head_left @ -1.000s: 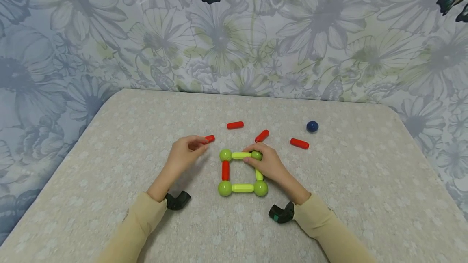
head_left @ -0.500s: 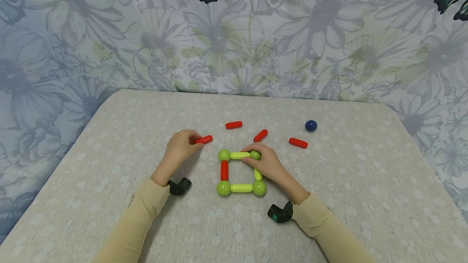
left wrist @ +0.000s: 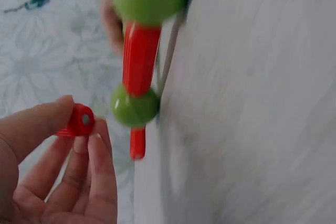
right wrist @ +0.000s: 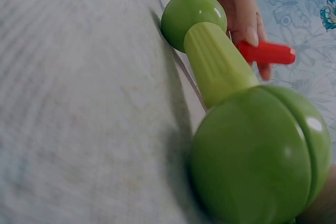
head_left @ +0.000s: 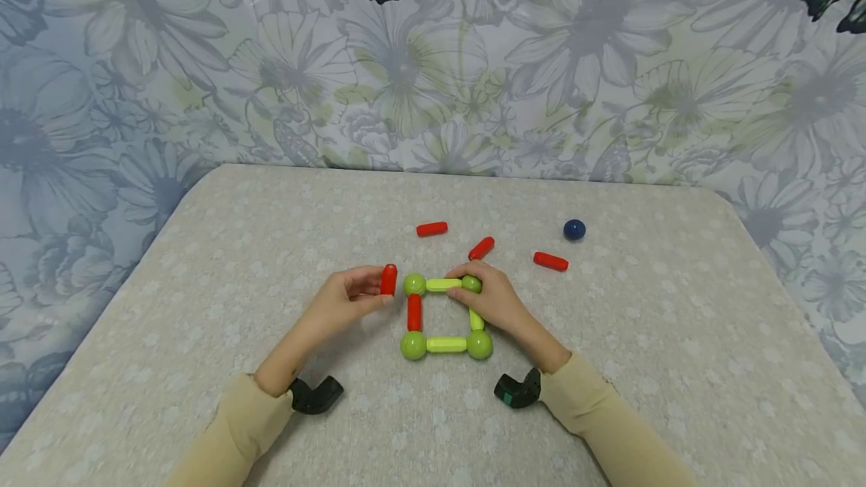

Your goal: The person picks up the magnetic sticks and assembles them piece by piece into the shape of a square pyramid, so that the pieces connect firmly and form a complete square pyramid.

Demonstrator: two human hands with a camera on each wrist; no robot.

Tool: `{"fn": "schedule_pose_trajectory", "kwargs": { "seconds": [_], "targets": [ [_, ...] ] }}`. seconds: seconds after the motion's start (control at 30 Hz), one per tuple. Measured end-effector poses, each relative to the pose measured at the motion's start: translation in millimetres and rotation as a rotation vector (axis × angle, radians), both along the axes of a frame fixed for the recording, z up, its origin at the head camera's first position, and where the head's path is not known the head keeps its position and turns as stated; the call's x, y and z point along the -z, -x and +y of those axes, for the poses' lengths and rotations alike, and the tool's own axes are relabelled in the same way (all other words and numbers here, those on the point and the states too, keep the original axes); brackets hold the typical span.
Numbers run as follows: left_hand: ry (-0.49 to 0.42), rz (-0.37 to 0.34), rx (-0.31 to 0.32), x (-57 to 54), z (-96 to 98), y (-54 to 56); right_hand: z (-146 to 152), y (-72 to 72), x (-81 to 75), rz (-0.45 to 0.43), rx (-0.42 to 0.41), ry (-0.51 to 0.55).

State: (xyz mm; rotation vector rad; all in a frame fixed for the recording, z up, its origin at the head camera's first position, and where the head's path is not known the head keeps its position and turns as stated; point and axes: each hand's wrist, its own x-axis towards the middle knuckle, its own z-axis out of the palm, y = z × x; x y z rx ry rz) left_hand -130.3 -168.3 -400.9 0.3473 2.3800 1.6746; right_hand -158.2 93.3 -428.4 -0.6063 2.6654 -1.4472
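In the head view, my left hand [head_left: 345, 299] pinches a red magnetic rod [head_left: 389, 280] upright between thumb and fingertips, just left of a square frame. A silvery dot shows on the end of this held rod [left wrist: 84, 119] in the left wrist view. The frame has a green ball at each corner, yellow-green rods [head_left: 446, 344] on three sides and a red rod [head_left: 414, 313] on its left side. My right hand [head_left: 492, 297] grips the far right green ball [head_left: 471, 284], partly covering it and the right-hand rod. The near right ball [right wrist: 252, 161] looms large in the right wrist view.
Beyond the frame lie loose red rods: one at the back [head_left: 431, 229], one near my right fingers [head_left: 482, 248] and one to the right [head_left: 551, 261]. A dark blue ball [head_left: 574, 229] rests at the back right of the cloth-covered table [head_left: 649, 307].
My left hand has lifted the red rod from the table, turned it upright and brought it right, towards the far left green ball. My right hand stays on the frame.
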Motion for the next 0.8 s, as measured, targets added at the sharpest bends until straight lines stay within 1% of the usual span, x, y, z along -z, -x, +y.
{"fn": "schedule_pose_trajectory", "kwargs": {
  "seconds": [0.07,0.13,0.23,0.37,0.5,0.57,0.7,0.8],
  "targets": [
    [-0.049,-0.03,0.049,1.2,4.5,-9.0,-0.4,0.3,-0.1,0.001,0.002,-0.001],
    [-0.086,-0.034,0.094,2.6,8.2,-15.3,-0.6,0.4,-0.2,-0.002,0.005,-0.001],
    [-0.127,-0.008,0.149,4.2,13.8,-20.6,-0.6,0.6,-0.1,-0.008,0.007,0.0],
    [-0.147,0.038,0.203,5.3,20.2,-24.6,-0.1,1.3,1.3,-0.011,0.006,-0.003],
    [-0.121,0.081,0.224,6.1,22.2,-27.6,-0.4,1.7,2.4,-0.012,0.007,-0.01],
    [-0.094,0.099,0.236,8.0,22.1,-28.4,-0.7,1.7,2.3,-0.012,0.009,-0.009],
    [-0.073,0.11,0.261,12.1,21.8,-28.7,-1.1,1.1,1.1,-0.007,0.015,-0.005],
    [-0.082,0.105,0.266,14.1,22.1,-28.2,-0.6,1.0,1.2,-0.009,0.015,-0.005]
  ]
}}
